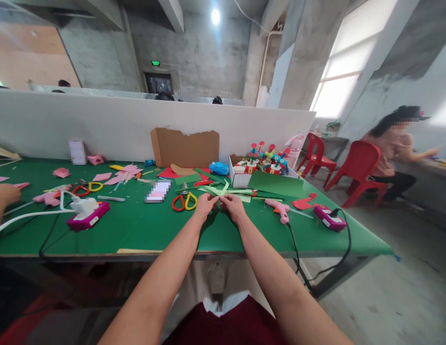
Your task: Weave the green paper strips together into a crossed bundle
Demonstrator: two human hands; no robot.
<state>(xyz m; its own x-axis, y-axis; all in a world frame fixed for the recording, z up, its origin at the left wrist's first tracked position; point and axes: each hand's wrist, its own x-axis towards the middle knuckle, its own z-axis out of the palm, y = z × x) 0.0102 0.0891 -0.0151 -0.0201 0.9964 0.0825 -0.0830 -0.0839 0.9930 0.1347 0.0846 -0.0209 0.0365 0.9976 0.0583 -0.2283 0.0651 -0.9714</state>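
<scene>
My left hand [205,204] and my right hand [233,205] meet above the green table [143,230], both pinching a thin light green paper strip [220,191] between them. The strip's ends fan out just past my fingers, over several more green strips [240,192]. Red and yellow scissors [184,201] lie just left of my left hand. A pink glue gun [279,209] lies to the right of my right hand.
A white box [240,180] of colourful paper figures [266,159] and a cardboard piece [187,147] stand at the back. A pink power strip [88,216] and pink paper scraps [118,175] lie left, where another person's hand [5,194] rests. A seated person [395,148] and red chairs [355,173] are right.
</scene>
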